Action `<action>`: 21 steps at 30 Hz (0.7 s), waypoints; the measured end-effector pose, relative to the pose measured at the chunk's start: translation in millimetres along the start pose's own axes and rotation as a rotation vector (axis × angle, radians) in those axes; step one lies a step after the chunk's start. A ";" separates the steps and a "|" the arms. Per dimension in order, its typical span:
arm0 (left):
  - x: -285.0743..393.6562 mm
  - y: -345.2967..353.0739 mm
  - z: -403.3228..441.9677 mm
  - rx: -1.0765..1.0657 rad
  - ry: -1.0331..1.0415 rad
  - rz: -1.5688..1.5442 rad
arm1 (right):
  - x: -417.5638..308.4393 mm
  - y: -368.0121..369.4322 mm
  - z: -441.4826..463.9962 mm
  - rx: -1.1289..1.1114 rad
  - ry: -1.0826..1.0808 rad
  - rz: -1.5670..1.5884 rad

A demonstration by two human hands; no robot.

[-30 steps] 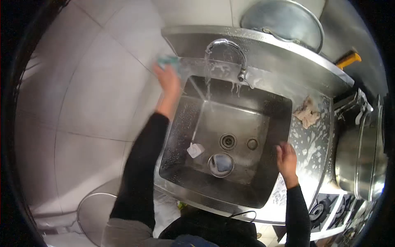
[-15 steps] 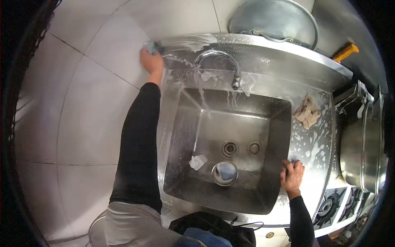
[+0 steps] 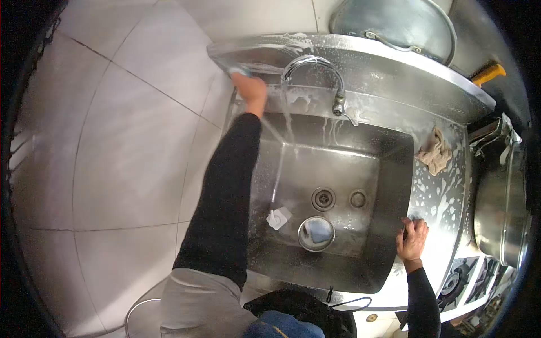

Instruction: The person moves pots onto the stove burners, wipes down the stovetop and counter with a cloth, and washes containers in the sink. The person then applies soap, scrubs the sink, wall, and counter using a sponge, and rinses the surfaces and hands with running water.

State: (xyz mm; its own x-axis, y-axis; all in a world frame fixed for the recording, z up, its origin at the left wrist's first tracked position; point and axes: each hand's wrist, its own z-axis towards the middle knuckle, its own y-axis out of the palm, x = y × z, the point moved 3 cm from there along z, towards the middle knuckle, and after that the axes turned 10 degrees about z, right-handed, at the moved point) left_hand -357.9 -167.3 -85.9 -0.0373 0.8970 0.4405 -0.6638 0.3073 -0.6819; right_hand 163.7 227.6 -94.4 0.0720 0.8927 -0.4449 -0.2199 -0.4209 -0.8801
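Fingers of the left hand [image 3: 249, 90] are closed on a green sponge [image 3: 239, 71], which is pressed at the left end of the backsplash [image 3: 366, 73]. Right-hand fingers are curled over the rim of the sink [image 3: 399, 225]; below them, whether anything is gripped cannot be told.

Two hands [image 3: 249, 87], one blurred held pad [image 3: 240, 71]; one sink [image 3: 352, 166], two drain fittings [image 3: 323, 199], one tap [image 3: 338, 105], one bowl [image 3: 306, 241], one pale-blue pad [image 3: 320, 230], one white object [image 3: 278, 218], one crumpled cloth [image 3: 435, 152], one orange handle [image 3: 489, 75]
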 end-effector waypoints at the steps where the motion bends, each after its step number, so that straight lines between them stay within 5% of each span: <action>1: 10.7 8.0 -28.4 -0.071 -0.006 -0.019 | -0.7 -0.7 0.4 -0.013 0.017 -0.007; 3: 35.4 0.0 -70.7 -0.440 0.451 -0.243 | 2.3 -1.7 -0.7 -0.013 0.006 -0.026; 5: 79.8 -38.0 -90.8 -0.538 1.071 -0.160 | 1.8 2.3 -3.6 -0.022 -0.002 -0.028; 10: -18.1 -67.4 -40.0 -0.393 0.733 0.078 | -4.5 -5.1 -2.6 0.015 -0.030 -0.017; 12: -50.3 -114.8 -75.1 -0.497 0.517 0.161 | -2.8 -7.1 -4.2 -0.002 -0.029 -0.005; 14: -66.7 -123.6 -126.5 -0.526 0.845 0.280 | -3.8 -1.3 -3.7 0.020 -0.045 0.000; 15: -63.3 -136.7 -141.9 -0.515 0.831 0.283 | 2.1 4.8 -3.9 0.057 -0.024 0.055; 17: -56.3 -150.1 -159.9 -0.623 0.409 -0.046 | -9.9 14.8 9.6 0.174 0.012 0.319; 20: -25.3 -137.8 -190.8 -0.698 0.500 -0.371 | -98.7 37.2 74.3 0.037 -0.141 0.574; 21: -3.1 -146.5 -190.4 -0.687 0.518 -0.383 | -127.8 42.8 100.8 -0.019 -0.064 0.871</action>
State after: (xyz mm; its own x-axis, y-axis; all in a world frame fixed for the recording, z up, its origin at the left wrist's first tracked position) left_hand -118.4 -154.6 -98.5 0.5385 0.6749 0.5045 0.0304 0.5828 -0.8120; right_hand 47.0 111.7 -58.4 -0.1691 0.2591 -0.9510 -0.1553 -0.9598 -0.2339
